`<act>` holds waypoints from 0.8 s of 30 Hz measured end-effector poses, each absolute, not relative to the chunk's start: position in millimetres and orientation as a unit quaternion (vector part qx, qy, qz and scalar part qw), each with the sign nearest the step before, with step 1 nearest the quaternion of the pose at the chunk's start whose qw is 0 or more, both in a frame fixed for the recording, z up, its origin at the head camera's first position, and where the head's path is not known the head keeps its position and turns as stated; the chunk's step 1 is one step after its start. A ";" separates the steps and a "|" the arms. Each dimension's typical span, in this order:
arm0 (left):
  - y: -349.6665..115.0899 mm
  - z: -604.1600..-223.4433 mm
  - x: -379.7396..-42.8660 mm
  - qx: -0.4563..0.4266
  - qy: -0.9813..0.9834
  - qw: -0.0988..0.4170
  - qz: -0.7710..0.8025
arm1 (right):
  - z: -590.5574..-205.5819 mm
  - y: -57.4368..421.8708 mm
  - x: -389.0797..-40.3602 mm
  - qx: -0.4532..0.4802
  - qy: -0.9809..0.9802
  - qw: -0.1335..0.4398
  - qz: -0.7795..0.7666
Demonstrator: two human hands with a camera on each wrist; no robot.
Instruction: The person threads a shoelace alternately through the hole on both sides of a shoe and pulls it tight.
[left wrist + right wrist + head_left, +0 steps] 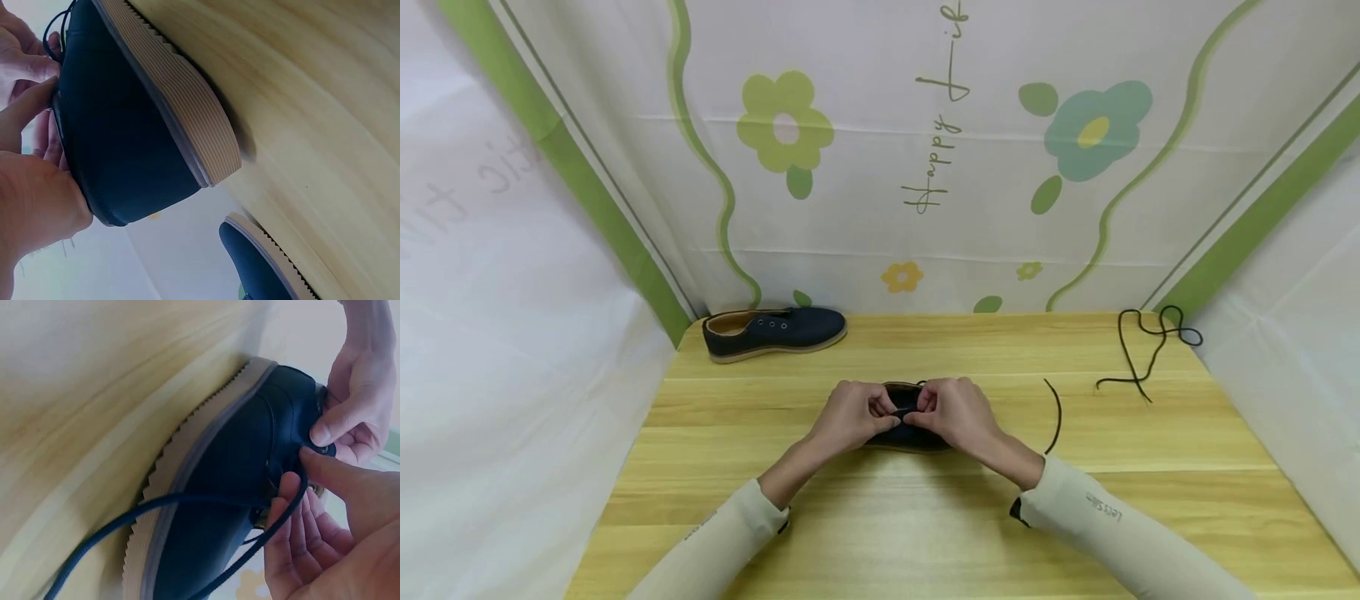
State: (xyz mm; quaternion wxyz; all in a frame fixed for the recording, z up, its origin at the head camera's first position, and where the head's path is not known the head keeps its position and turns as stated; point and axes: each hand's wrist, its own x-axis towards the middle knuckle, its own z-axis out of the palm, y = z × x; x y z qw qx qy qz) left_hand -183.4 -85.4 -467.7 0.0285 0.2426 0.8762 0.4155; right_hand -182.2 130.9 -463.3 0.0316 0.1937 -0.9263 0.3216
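A navy shoe (910, 439) with a tan ridged sole stands on the table in front of me, largely covered by both hands in the head view. My left hand (856, 414) holds the edge of its opening by the eyelets, thumb bent over the edge. Close beside it, my right hand (958, 412) pinches a dark shoelace (125, 517) between thumb and fingers at the eyelets. The two thumb tips nearly meet. One length of this lace crosses the shoe's side in the right wrist view and trails onto the table at the right.
Another navy shoe (808, 329), its eyelets unlaced, sits at the back left of the wooden table (910, 533). A loose dark lace (1124, 346) lies looped at the back right. White curtains with printed flowers enclose the back and sides.
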 end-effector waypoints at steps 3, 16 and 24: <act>-85.4 -467.3 -183.0 0.248 0.874 0.027 0.417 | -462.2 132.0 -183.9 0.210 -0.928 0.033 0.307; -83.5 -472.0 -180.4 0.259 0.885 -0.030 0.385 | -451.0 130.9 -193.4 0.263 -0.909 -0.082 0.314; -82.7 -474.9 -179.1 0.260 0.889 -0.057 0.373 | -449.6 131.8 -199.6 0.257 -0.891 -0.140 0.347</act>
